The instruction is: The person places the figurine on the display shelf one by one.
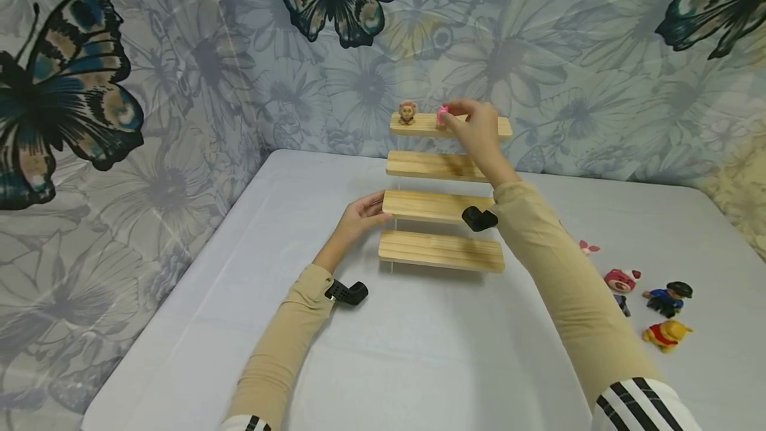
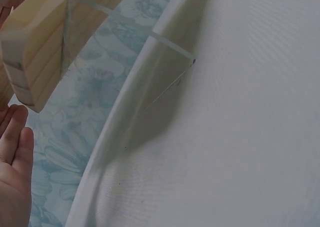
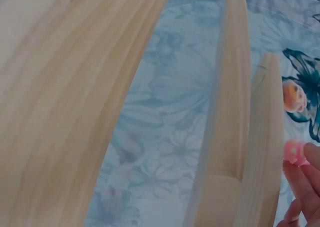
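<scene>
A tiered wooden display stand point(image 1: 443, 207) with several light boards on clear supports stands at the back of the table. My right hand point(image 1: 475, 126) reaches over its top board and pinches a small pink figurine point(image 1: 441, 116) between thumb and fingers. In the right wrist view the pink figurine point(image 3: 296, 152) shows at the fingertips, just past the top board. Left of it on that board sits a brown-and-orange figurine point(image 1: 407, 112). My left hand point(image 1: 362, 213) holds the left end of a lower board, thumb at the front edge and fingers at the back.
On the table's right lie a red-pink bear figurine point(image 1: 622, 280), a dark-blue figure with a black cap point(image 1: 669, 299) and a yellow bear in a red shirt point(image 1: 667, 334). A pink piece point(image 1: 588, 247) shows beside the right sleeve. Butterfly-printed cloth point(image 1: 371, 85) hangs behind.
</scene>
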{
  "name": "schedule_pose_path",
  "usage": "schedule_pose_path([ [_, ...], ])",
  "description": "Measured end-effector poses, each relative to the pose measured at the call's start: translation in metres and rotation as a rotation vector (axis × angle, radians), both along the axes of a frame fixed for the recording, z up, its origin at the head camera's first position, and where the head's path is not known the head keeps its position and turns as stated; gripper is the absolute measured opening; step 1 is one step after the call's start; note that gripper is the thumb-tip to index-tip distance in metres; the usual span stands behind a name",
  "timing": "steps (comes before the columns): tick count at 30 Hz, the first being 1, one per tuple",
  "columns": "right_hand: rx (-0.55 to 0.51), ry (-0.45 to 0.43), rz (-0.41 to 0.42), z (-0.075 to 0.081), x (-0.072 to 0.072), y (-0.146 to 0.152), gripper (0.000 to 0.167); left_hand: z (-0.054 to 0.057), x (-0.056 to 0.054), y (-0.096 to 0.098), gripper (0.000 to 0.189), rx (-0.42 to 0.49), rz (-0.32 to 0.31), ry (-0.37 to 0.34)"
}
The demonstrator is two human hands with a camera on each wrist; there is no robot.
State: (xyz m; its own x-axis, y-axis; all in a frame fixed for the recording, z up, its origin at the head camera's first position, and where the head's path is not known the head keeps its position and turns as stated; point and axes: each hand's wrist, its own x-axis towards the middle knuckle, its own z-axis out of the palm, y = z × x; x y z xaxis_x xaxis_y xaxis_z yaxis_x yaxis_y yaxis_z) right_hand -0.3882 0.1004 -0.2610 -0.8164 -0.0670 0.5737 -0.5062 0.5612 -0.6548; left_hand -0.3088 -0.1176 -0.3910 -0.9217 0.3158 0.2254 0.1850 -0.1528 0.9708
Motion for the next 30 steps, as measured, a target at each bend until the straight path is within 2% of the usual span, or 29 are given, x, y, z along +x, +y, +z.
schedule_pose_path([
  [7,-0.012,-0.037,-0.002,-0.002,-0.007,-0.002,0.022,0.001,0.001,0.002,0.055,-0.001,0.003,-0.002],
  [14,-0.016,-0.048,0.031,-0.003,-0.009,-0.003,0.023,0.000,0.001,0.002,0.054,-0.004,0.006,-0.006],
  [20,-0.020,-0.065,0.012,-0.003,-0.011,-0.004,0.024,-0.001,0.000,0.003,0.055,-0.014,-0.005,-0.003],
  [30,-0.012,-0.070,0.060,-0.002,-0.012,-0.006,0.024,0.000,0.001,0.002,0.055,-0.017,0.009,-0.010],
])
